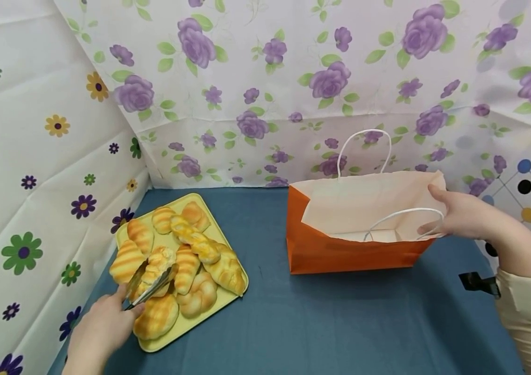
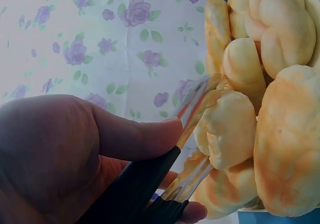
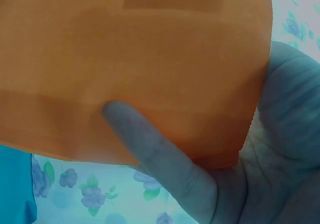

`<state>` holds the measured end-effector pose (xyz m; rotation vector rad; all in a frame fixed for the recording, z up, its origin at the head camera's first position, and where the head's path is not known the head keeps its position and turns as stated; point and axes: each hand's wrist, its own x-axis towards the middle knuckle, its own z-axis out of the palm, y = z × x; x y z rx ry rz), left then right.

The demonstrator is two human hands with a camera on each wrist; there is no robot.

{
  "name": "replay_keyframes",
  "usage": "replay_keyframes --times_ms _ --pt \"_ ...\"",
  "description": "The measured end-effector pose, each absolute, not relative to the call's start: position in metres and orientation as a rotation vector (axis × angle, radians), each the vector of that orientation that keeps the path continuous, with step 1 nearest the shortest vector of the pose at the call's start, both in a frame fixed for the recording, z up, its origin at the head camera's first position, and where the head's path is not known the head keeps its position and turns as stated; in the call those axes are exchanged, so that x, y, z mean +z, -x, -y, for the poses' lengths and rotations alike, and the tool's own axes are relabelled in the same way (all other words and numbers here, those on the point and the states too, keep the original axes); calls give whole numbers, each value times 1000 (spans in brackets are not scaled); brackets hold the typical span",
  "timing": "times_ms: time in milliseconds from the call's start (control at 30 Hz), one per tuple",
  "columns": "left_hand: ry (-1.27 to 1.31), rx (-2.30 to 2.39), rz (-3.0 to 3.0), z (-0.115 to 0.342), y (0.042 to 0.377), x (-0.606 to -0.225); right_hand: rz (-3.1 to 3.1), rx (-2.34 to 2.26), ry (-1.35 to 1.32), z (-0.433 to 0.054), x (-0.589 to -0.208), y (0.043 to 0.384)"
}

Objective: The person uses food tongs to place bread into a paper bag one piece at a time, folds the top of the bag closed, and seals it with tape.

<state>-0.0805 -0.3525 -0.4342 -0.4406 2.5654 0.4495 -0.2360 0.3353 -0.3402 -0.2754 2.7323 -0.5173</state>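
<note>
My left hand [image 1: 101,328] holds a pair of metal tongs [image 2: 132,189] by their black handles, thumb on one arm and fingers on the other. The tongs' tips straddle a pale-topped bread roll [image 1: 159,262] on the left of a yellow tray [image 1: 164,240]. In the left wrist view one tip overlaps that roll [image 2: 232,129]. Over on the right, my right hand [image 1: 467,213] grips the side edge of an orange paper bag [image 1: 354,256], whose mouth is spread wide. A straight finger [image 3: 150,146] lies along the bag's orange outer face in the right wrist view.
Several other breads fill the tray, among them a long twisted loaf [image 1: 195,238], a knotted roll [image 1: 199,296] and a round bun [image 1: 156,316]. White cord handles [image 1: 364,131] rise from the bag. Flowered sheets [image 1: 247,78] wall the blue tabletop [image 1: 265,317].
</note>
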Motion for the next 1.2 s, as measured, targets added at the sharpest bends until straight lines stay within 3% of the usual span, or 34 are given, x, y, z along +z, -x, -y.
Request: replay_keyframes --times_ms 733,1000,1200 --pt "395 646 -2847 345 72 -438 -2730 -536 239 -335 -338 231" --pt "112 983 -3219 303 83 -428 -2724 -549 234 -338 -342 234" --pt "-352 1171 -3360 264 111 -414 -2720 -555 239 -337 -341 234"
